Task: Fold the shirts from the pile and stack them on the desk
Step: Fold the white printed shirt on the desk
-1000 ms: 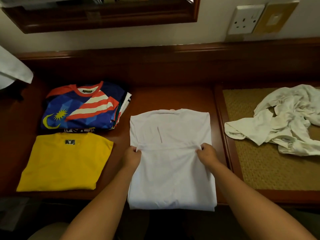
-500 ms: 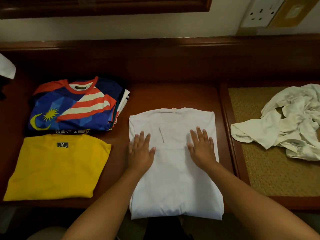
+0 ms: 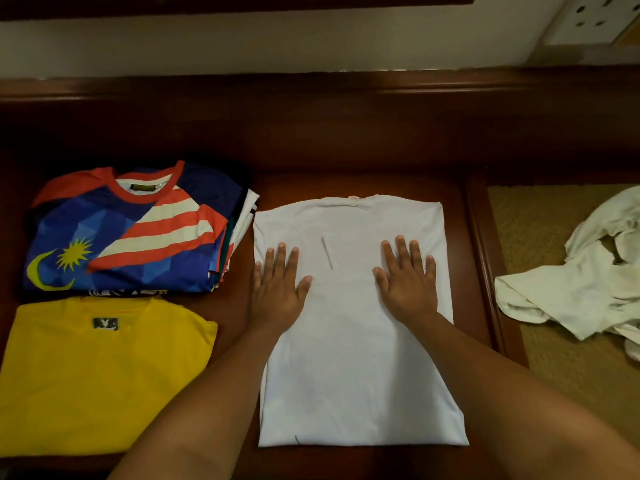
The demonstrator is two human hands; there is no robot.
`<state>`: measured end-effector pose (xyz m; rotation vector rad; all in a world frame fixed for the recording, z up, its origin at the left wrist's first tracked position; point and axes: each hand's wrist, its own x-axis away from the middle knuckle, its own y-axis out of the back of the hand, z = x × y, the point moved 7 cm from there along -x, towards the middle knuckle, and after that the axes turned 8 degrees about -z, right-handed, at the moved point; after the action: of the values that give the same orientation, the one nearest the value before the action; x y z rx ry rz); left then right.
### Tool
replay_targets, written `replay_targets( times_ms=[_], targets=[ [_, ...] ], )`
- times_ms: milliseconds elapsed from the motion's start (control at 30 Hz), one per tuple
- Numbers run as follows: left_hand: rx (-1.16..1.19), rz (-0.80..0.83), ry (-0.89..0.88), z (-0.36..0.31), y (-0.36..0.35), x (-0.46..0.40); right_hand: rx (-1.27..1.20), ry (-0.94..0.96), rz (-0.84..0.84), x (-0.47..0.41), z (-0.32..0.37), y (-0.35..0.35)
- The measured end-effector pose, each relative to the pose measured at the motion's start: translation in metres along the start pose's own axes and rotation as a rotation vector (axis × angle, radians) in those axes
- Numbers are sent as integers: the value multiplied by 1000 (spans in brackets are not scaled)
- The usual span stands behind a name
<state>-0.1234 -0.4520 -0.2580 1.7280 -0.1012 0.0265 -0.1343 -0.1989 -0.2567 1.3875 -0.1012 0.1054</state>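
Note:
A white shirt (image 3: 353, 375) lies folded into a tall rectangle in the middle of the dark wooden desk (image 3: 346, 161). My left hand (image 3: 278, 289) presses flat on its left side, fingers straight and spread. My right hand (image 3: 407, 280) presses flat on its right side in the same way. To the left, a blue, red and white striped jersey (image 3: 131, 233) tops a stack of folded shirts. A folded yellow shirt (image 3: 100, 375) lies in front of that stack. At the right, crumpled white garments (image 3: 581, 275) lie in a loose pile.
The pile rests on a woven mat (image 3: 554, 362) set in the desk's right section, behind a raised wooden divider (image 3: 491, 271). A wall socket (image 3: 592, 19) is at the top right. A raised wooden ledge runs along the back of the desk.
A second ago both hands pinched the white shirt's folded edge. They let go and now lie flat on it, having slid a little farther up and apart. The camera has tilted down.

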Motion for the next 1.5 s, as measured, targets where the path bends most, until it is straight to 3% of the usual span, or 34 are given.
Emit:
replay_targets(
  times_ms=[433,633,767,867,967,1100,1233,1400,1500],
  targets=[
    [-22,-56,-24,5,4,-46,32,-30,-62,-42,1,1],
    [-76,3,-7,3,9,-50,9,-24,7,-50,2,4],
    [9,-93,-44,-36,29,-12,-66,-26,-87,-18,14,21],
    [58,-50,-113,-69,13,43,-156,68,-10,39,40,3],
    [7,1,-98,-56,-9,75,-110,109,47,68,33,-19],
    [-58,-6,-129,-24,-13,85,-45,14,22,53,-17,-8],
    [-57,-25,-2,-15,-1,97,8,-141,33,65,-42,8],
    [21,18,-37,-58,-6,132,-118,135,83,136,44,-8],
    [-19,84,-48,-48,-17,151,-65,204,151,146,41,-22]
  ],
)
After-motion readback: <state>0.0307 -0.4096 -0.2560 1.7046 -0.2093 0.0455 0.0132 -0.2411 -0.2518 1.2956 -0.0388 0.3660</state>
